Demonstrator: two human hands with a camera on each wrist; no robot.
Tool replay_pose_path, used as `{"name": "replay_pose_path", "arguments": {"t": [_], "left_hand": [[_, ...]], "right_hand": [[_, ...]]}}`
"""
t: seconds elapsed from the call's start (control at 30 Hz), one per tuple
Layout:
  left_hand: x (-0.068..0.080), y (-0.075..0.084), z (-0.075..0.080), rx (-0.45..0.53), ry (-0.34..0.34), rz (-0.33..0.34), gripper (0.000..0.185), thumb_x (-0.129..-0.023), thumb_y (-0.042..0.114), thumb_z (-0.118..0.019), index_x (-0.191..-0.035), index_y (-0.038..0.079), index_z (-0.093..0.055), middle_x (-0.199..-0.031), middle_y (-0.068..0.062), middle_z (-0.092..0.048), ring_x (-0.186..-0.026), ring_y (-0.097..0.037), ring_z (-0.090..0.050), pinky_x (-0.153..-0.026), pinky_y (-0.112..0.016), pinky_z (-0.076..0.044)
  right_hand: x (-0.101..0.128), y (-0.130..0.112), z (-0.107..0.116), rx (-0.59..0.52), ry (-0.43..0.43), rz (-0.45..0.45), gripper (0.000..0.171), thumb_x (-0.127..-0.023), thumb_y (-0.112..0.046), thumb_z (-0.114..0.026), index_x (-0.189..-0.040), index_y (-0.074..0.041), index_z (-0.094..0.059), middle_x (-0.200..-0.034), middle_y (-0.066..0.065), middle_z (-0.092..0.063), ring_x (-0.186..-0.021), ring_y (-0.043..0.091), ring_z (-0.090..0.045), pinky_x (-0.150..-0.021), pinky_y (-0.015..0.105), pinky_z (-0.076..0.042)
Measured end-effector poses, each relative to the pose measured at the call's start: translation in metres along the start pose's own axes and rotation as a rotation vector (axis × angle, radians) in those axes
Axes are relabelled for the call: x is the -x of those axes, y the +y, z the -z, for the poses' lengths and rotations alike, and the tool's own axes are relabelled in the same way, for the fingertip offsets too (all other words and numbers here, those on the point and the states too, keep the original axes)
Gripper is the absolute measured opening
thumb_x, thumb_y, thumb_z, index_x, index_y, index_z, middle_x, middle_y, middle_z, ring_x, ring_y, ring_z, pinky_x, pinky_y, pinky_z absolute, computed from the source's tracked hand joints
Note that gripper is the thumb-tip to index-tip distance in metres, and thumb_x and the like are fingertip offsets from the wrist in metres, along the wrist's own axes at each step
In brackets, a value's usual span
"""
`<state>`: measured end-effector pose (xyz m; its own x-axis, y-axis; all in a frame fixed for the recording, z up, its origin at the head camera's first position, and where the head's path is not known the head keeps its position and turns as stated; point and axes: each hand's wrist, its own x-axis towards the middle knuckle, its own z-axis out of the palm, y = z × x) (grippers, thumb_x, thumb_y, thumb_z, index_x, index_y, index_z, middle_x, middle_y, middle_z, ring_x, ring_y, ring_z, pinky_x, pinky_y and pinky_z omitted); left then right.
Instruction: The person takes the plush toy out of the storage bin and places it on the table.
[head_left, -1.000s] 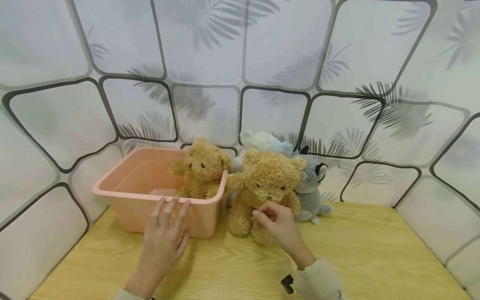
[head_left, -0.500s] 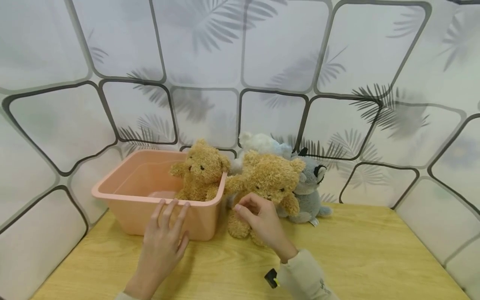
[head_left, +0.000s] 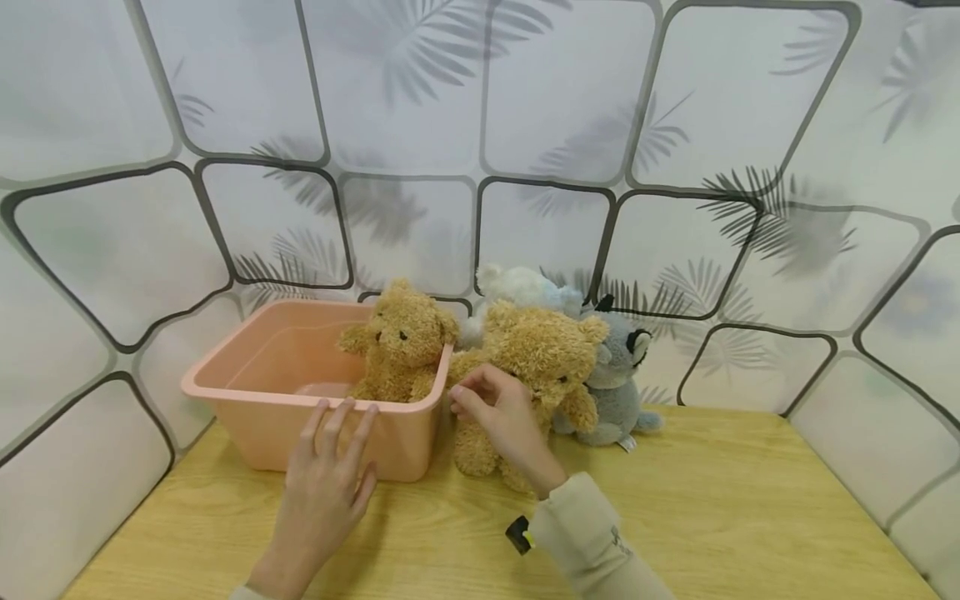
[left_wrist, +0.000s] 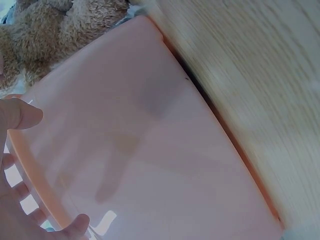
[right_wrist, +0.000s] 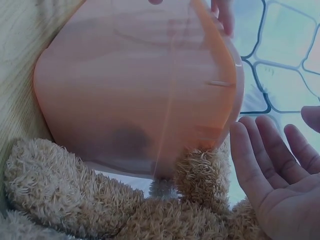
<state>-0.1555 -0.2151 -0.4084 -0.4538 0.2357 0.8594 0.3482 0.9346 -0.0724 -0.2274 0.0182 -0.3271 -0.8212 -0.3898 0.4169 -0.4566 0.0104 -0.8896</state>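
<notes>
In the head view, my left hand (head_left: 322, 492) rests its fingertips on the front rim of a pink plastic bin (head_left: 322, 433). Its thumb lies by the bin's outer wall in the left wrist view. A tan teddy bear (head_left: 405, 342) sits inside the bin at the right end. Just outside stands another tan teddy bear (head_left: 543, 358), leaning forward. My right hand (head_left: 502, 417) is in front of this bear, near its arm and the bin's right corner. The right wrist view shows that hand's fingers (right_wrist: 267, 155) loosely bent and apart from the thumb, holding nothing.
Behind the outer bear are a grey plush animal (head_left: 618, 375) with black-edged ears and a white and pale blue plush toy (head_left: 525, 287), partly hidden. A small black piece (head_left: 519, 535) is by my right sleeve. The wood-grain table (head_left: 750, 500) meets patterned fabric walls (head_left: 555, 92).
My right hand has moved left across the outer bear's front toward the bin. That bear's head has dipped slightly. My left hand stays on the rim.
</notes>
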Motion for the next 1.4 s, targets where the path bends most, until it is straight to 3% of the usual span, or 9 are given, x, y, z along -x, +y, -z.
{"name": "replay_pose_path", "arguments": {"t": [0.17,0.37,0.6,0.8,1.0,1.23,1.4], "left_hand": [[0.0,0.0,0.0,0.005,0.003,0.008,0.055,-0.099,0.031,-0.039,-0.144,0.004,-0.052,-0.14,-0.03,-0.047,-0.128,-0.055,-0.041,-0.088,-0.069,-0.047],[-0.001,0.0,0.0,0.003,0.003,0.005,0.054,-0.099,0.031,-0.039,-0.144,0.004,-0.053,-0.139,-0.03,-0.048,-0.128,-0.055,-0.042,-0.086,-0.069,-0.048],[-0.001,-0.001,-0.001,0.008,0.007,0.004,0.056,-0.096,0.029,-0.043,-0.144,0.003,-0.053,-0.14,-0.03,-0.048,-0.128,-0.056,-0.042,-0.088,-0.069,-0.047],[0.001,-0.002,0.0,-0.002,0.009,0.0,0.054,-0.098,0.03,-0.04,-0.143,0.003,-0.054,-0.139,-0.031,-0.048,-0.127,-0.056,-0.042,-0.086,-0.069,-0.048],[0.001,-0.001,0.0,-0.01,0.003,-0.006,0.054,-0.1,0.031,-0.038,-0.143,0.003,-0.053,-0.139,-0.031,-0.048,-0.127,-0.056,-0.042,-0.088,-0.068,-0.047],[0.001,0.0,0.0,-0.003,-0.004,-0.004,0.055,-0.098,0.03,-0.04,-0.145,0.003,-0.052,-0.14,-0.031,-0.048,-0.129,-0.055,-0.041,-0.09,-0.068,-0.046],[0.001,0.0,0.0,-0.009,-0.007,-0.005,0.055,-0.099,0.031,-0.038,-0.145,0.003,-0.052,-0.14,-0.03,-0.048,-0.128,-0.055,-0.042,-0.087,-0.067,-0.048]], "right_hand": [[-0.006,0.0,-0.005,-0.018,0.007,0.006,0.009,-0.099,-0.002,-0.063,-0.098,0.006,-0.064,-0.091,0.022,-0.068,-0.084,0.035,-0.069,-0.077,0.047,-0.061],[-0.014,-0.001,-0.013,-0.069,0.03,0.0,0.009,-0.098,0.0,-0.062,-0.098,0.009,-0.064,-0.092,0.025,-0.068,-0.086,0.044,-0.068,-0.077,0.042,-0.062],[-0.022,-0.002,-0.017,-0.088,0.064,0.012,0.007,-0.097,0.003,-0.061,-0.097,0.009,-0.063,-0.094,0.025,-0.069,-0.086,0.04,-0.069,-0.074,0.035,-0.062],[-0.031,-0.001,-0.02,-0.114,0.039,-0.001,0.007,-0.098,0.004,-0.06,-0.096,0.01,-0.061,-0.097,0.028,-0.066,-0.091,0.045,-0.067,-0.08,0.043,-0.061],[-0.046,-0.004,-0.022,-0.073,-0.051,-0.094,0.012,-0.101,-0.004,-0.06,-0.101,0.008,-0.06,-0.105,0.031,-0.065,-0.1,0.047,-0.065,-0.083,0.034,-0.06],[-0.064,-0.012,-0.024,-0.028,-0.114,-0.221,0.018,-0.102,-0.011,-0.061,-0.108,0.006,-0.059,-0.112,0.028,-0.065,-0.106,0.042,-0.065,-0.091,0.043,-0.058],[-0.074,-0.019,-0.029,0.015,-0.129,-0.324,0.031,-0.102,-0.016,-0.063,-0.121,0.007,-0.056,-0.116,0.022,-0.062,-0.112,0.04,-0.063,-0.096,0.044,-0.055]]}}
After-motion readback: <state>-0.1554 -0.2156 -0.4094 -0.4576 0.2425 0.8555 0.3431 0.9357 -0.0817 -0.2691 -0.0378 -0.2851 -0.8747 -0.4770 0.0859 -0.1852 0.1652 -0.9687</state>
